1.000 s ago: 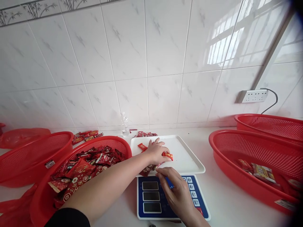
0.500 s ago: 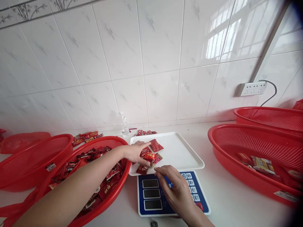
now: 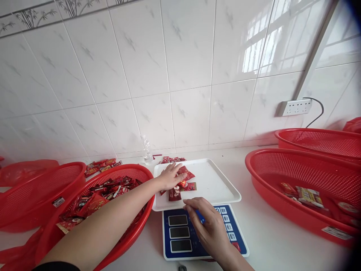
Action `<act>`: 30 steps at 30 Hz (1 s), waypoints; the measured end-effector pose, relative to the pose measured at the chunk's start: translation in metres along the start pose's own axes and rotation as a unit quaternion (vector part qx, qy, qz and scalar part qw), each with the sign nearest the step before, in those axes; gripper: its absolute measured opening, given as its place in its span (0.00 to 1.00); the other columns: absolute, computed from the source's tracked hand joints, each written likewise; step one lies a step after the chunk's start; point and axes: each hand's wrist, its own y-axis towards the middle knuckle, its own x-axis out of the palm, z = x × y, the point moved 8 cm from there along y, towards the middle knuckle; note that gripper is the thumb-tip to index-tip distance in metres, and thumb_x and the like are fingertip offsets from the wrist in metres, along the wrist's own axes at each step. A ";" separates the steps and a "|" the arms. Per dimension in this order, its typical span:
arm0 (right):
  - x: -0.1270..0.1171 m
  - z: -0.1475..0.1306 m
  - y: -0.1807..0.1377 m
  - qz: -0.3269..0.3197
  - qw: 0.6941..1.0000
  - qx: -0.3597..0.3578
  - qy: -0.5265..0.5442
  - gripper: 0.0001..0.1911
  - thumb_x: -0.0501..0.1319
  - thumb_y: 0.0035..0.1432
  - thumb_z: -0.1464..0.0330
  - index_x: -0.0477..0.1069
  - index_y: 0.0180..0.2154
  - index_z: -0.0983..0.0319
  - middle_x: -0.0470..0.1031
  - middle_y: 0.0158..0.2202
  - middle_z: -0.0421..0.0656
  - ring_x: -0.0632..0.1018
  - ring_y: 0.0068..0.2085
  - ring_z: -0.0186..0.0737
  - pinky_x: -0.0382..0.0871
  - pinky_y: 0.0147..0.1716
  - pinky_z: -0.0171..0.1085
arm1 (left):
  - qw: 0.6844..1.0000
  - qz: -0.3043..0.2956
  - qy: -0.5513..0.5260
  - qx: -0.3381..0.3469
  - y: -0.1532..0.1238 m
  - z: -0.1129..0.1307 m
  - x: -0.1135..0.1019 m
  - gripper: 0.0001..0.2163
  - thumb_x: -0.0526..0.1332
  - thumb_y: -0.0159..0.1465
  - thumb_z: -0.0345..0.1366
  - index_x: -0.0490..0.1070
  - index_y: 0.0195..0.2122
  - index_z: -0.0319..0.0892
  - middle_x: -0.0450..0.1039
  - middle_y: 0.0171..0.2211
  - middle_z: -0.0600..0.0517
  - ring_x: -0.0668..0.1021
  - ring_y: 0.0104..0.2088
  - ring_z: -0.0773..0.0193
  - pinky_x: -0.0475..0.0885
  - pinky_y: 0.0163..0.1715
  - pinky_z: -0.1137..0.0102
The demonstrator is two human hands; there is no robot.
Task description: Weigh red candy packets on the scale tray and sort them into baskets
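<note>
Red and glossy in the head view: wrapped packets (image 3: 187, 172) in a small heap on the left part of a white tray (image 3: 217, 184), just beyond the blue panel of a scale (image 3: 180, 246). Over the heap, palm down, the left hand (image 3: 169, 177): fingers spread wide, thumb against or just above the wrappers, cannot tell which; nothing visibly gripped, though hidden under the palm. By the tray's near edge, in front of the keypad (image 3: 225, 218), the right hand (image 3: 207, 226): loosely curled, tips of thumb and forefinger close together, cannot tell whether pinching anything. To the left, a red basket (image 3: 145, 174) full of similar wrappers, crossed by the left forearm (image 3: 121, 214); well apart to the right, another red basket (image 3: 267, 192) with a few items inside.

Step in hand, by the look of things: gathering or spreading on the tray, left-handed. For a next move, probably need to curl the left fingers around some wrappers or lift clear, with the dark packet (image 3: 175, 194) kept inside the rim.
</note>
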 end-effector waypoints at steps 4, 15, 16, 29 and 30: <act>-0.001 0.000 -0.001 0.003 1.000 -0.002 0.005 0.10 0.54 0.61 0.74 0.70 0.40 0.58 0.74 0.30 0.42 0.75 0.31 0.36 0.70 0.29 0.34 | 0.998 0.003 0.034 0.054 0.006 0.015 0.000 0.34 0.44 0.61 0.61 0.48 0.64 0.50 0.37 0.67 0.49 0.38 0.65 0.48 0.39 0.60 0.50; 0.000 0.005 -0.002 0.001 1.000 0.011 0.006 0.08 0.54 0.61 0.73 0.70 0.39 0.59 0.74 0.30 0.42 0.76 0.31 0.35 0.70 0.29 0.33 | 0.993 -0.019 -0.020 0.113 0.000 0.020 -0.024 0.27 0.50 0.62 0.53 0.62 0.57 0.43 0.61 0.58 0.46 0.65 0.57 0.56 0.59 0.56 0.67; 0.000 0.004 -0.002 -0.003 1.000 0.009 0.008 0.09 0.54 0.60 0.73 0.70 0.40 0.59 0.74 0.30 0.41 0.76 0.32 0.35 0.70 0.29 0.33 | 0.995 -0.013 -0.023 0.096 -0.003 0.012 -0.032 0.29 0.49 0.62 0.55 0.59 0.59 0.43 0.59 0.59 0.46 0.64 0.58 0.56 0.58 0.56 0.66; 0.004 0.004 -0.003 -0.010 1.000 0.003 -0.001 0.09 0.54 0.61 0.74 0.70 0.40 0.59 0.74 0.31 0.41 0.75 0.32 0.34 0.70 0.30 0.32 | 0.987 -0.124 0.095 0.032 -0.018 -0.009 -0.005 0.54 0.61 0.43 0.65 0.35 0.66 0.53 0.27 0.67 0.46 0.38 0.64 0.41 0.44 0.58 0.46; 0.004 0.004 -0.003 -0.010 1.000 0.002 -0.001 0.09 0.54 0.61 0.74 0.70 0.40 0.59 0.74 0.31 0.41 0.75 0.32 0.35 0.70 0.30 0.32 | 0.988 -0.117 0.093 0.037 -0.016 -0.006 -0.003 0.53 0.60 0.44 0.65 0.34 0.66 0.53 0.26 0.67 0.46 0.36 0.64 0.42 0.43 0.59 0.46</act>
